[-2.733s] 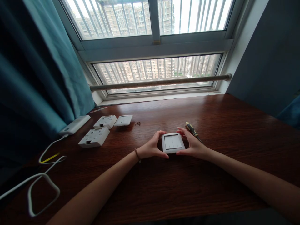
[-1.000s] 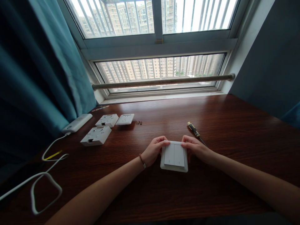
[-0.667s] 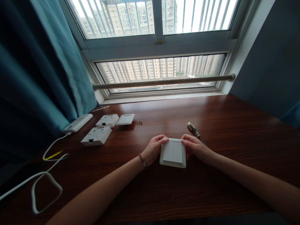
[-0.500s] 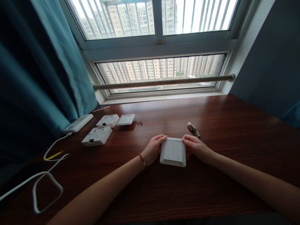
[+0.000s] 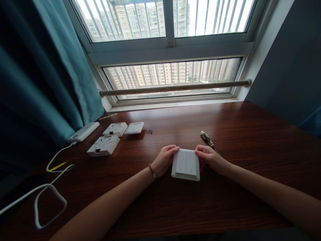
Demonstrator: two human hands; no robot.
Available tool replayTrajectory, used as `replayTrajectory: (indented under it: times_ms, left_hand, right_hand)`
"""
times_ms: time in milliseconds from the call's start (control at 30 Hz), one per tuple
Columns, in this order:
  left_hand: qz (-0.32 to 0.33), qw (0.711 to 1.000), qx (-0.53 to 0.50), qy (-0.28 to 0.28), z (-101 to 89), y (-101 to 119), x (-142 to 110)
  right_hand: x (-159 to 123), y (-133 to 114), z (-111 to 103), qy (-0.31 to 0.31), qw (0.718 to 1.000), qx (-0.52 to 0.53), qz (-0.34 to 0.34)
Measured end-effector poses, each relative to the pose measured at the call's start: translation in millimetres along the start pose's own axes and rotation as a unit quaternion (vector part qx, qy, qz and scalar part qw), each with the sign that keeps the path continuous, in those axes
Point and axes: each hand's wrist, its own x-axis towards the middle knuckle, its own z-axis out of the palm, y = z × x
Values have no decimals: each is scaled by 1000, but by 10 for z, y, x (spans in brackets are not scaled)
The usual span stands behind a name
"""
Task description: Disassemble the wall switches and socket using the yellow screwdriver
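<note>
A white wall switch [image 5: 186, 164] with two wide rocker keys is held between both hands, its front face towards me. My left hand [image 5: 164, 160] grips its upper left corner, thumb on the front edge. At the upper right corner my right hand [image 5: 210, 158] pinches it in the same way. The fingers behind the plate are hidden. Just beyond my right hand lies a screwdriver [image 5: 207, 138] with a black and yellow handle, its tip partly covered by the hand.
Two white mounting boxes [image 5: 104, 146] and a white socket panel [image 5: 134, 128] lie at the left, with several small screws [image 5: 149, 131] beside the panel. A white power strip [image 5: 84, 132] and its looped cable [image 5: 51, 186] are at the far left, near the blue curtain [image 5: 57, 67].
The switch has tilted slightly, its lower edge coming a little lower and showing more of its front. Both hands keep their grip, nearly in place.
</note>
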Motion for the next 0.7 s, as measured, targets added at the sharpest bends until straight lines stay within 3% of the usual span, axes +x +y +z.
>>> replayTrajectory:
  times_ms: [133,467,600,700]
  left_hand:
    - [10,1000,-15,9,6,16,-3]
    - [8,998,-48,50,12,-17,54]
    - [-8,998,-45,37,-37,-13,93]
    - [-12,998,-43,32,-66,-10,109]
  right_hand:
    - [-13,-33,34,15,1000,2,-9]
    - [-18,-91,54,-22,995,97,14]
    - [-12,-106,58,-34,994,98,31]
    - [-14,-119,71,-7,995,98,18]
